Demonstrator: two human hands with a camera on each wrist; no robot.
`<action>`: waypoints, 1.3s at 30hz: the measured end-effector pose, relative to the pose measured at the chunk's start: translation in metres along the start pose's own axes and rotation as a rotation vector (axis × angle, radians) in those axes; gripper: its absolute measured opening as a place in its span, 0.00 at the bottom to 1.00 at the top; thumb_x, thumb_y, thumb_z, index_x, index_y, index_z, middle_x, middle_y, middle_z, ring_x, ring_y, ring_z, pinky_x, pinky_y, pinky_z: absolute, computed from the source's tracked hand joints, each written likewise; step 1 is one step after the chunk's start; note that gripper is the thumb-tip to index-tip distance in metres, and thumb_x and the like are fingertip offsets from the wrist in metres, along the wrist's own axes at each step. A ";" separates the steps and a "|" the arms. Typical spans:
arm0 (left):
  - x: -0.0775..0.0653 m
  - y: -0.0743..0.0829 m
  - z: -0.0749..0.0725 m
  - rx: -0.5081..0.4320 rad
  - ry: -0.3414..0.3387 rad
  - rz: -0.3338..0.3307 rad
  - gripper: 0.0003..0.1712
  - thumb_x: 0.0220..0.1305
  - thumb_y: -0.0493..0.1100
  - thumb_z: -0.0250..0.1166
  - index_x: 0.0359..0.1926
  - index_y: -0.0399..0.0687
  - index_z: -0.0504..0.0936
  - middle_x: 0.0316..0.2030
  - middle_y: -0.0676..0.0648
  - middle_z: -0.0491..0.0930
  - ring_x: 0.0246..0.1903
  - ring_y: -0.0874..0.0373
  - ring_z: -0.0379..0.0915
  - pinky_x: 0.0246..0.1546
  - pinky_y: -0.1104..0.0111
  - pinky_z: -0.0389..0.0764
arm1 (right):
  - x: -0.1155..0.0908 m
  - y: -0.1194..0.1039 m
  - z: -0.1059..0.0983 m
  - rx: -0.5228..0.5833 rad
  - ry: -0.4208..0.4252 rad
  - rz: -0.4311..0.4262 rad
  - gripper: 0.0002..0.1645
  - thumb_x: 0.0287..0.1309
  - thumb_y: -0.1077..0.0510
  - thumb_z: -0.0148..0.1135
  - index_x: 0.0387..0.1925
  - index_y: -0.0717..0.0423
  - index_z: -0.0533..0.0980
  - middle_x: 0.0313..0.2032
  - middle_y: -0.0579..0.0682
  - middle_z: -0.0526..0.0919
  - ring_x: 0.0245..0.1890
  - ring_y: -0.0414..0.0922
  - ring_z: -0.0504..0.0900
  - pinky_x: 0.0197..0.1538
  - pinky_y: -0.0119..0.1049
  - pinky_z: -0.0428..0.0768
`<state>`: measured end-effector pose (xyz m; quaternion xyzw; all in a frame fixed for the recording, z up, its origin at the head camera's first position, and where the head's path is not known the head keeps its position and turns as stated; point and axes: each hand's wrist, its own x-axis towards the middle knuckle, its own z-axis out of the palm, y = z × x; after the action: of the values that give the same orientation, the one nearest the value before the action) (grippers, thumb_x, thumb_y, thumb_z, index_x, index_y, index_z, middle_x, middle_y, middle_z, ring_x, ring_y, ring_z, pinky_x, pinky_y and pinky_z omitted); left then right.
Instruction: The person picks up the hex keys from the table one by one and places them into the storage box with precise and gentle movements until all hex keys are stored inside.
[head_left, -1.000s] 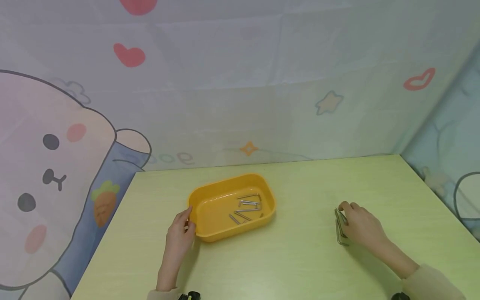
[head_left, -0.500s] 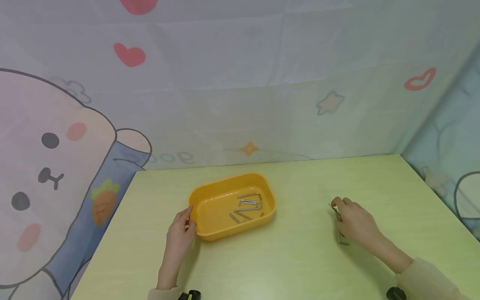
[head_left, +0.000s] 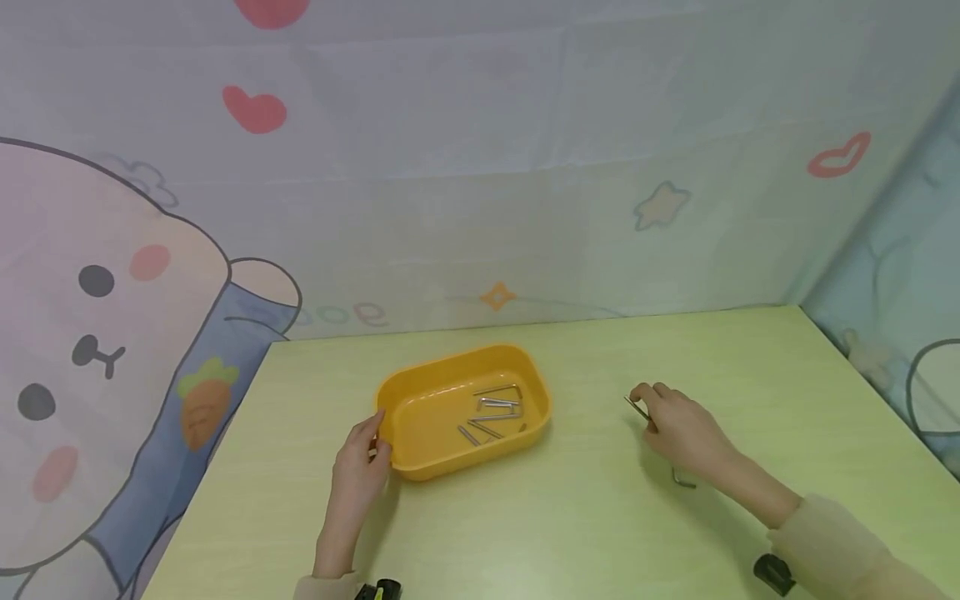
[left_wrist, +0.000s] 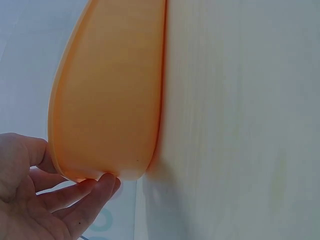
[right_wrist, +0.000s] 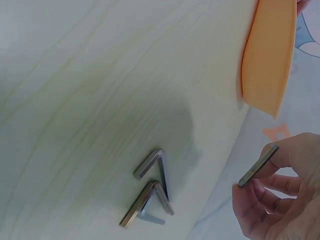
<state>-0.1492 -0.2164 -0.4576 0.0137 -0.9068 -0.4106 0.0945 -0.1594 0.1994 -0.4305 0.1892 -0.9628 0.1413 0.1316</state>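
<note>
My left hand (head_left: 362,473) grips the left end of a yellow plastic tray (head_left: 442,372), fingers along its end wall and rim in the left wrist view. Several silver hex keys (head_left: 495,419) lie in the tray's right half. To the right of the tray, my right hand (head_left: 684,429) pinches a hex key (right_wrist: 259,165) between thumb and fingertips above the table. Part of that key is hidden by the hand. Below it in the right wrist view, more L-shaped hex keys (right_wrist: 164,172) lie close together on the table; the right hand mostly covers them in the head view.
The pale wooden table (head_left: 570,525) meets a printed cloth backdrop (head_left: 465,192) along its back edge. Another cloth (head_left: 911,275) hangs on the right side. A large cartoon animal (head_left: 97,358) is printed at the left.
My right hand has lifted the hex key off the group and moved left toward the tray, uncovering part of a key on the table. My left hand and the tray have stayed put.
</note>
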 end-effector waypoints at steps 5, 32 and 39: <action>0.000 -0.001 0.000 0.001 0.001 -0.002 0.27 0.66 0.34 0.49 0.67 0.36 0.67 0.62 0.34 0.70 0.50 0.44 0.76 0.51 0.54 0.82 | 0.005 -0.006 0.002 0.001 0.010 -0.034 0.23 0.40 0.75 0.60 0.43 0.62 0.75 0.24 0.48 0.74 0.21 0.38 0.67 0.21 0.27 0.65; 0.000 -0.002 0.001 0.008 -0.006 0.016 0.27 0.66 0.34 0.49 0.67 0.35 0.67 0.62 0.33 0.70 0.50 0.44 0.76 0.50 0.55 0.82 | 0.039 -0.049 0.003 0.037 -0.007 -0.062 0.23 0.42 0.74 0.59 0.44 0.59 0.76 0.24 0.48 0.74 0.22 0.40 0.67 0.21 0.27 0.66; 0.000 -0.001 0.000 0.010 -0.015 0.014 0.27 0.67 0.33 0.49 0.67 0.35 0.66 0.63 0.34 0.69 0.51 0.43 0.76 0.50 0.56 0.83 | 0.049 -0.062 0.002 0.058 -0.012 -0.075 0.23 0.44 0.73 0.59 0.45 0.59 0.76 0.25 0.48 0.75 0.23 0.40 0.68 0.24 0.29 0.69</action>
<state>-0.1493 -0.2169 -0.4587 0.0046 -0.9096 -0.4055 0.0908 -0.1788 0.1272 -0.4033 0.2295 -0.9513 0.1630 0.1255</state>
